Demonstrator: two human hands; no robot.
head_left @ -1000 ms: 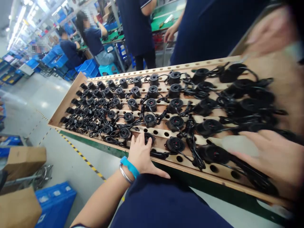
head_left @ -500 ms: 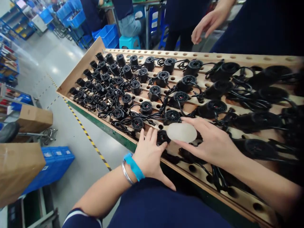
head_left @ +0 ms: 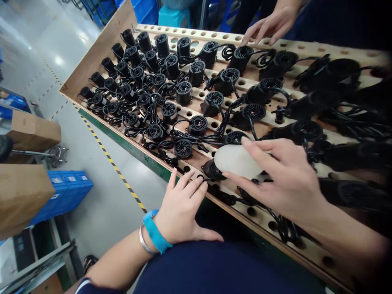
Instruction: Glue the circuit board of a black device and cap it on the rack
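A long wooden rack [head_left: 101,45] with rows of holes carries many black round vented parts [head_left: 197,124] with tangled black cords. My left hand [head_left: 183,207], with a blue wristband and a metal bangle, lies flat with fingers stretched on the rack's near edge, beside a black part [head_left: 210,168]. My right hand [head_left: 283,177] holds a pale, translucent oval piece [head_left: 236,161] between fingers and thumb, just over that black part.
Another person's hand [head_left: 271,25] rests on the rack's far rail. To the left are a grey floor with a yellow-black stripe [head_left: 108,155], cardboard boxes [head_left: 23,196] and a blue crate [head_left: 67,188]. Blue bins stand at the far end.
The view tilted down toward the rack. My right hand with the pale oval piece moved in over the near row; my left hand slid slightly back to the rack's edge.
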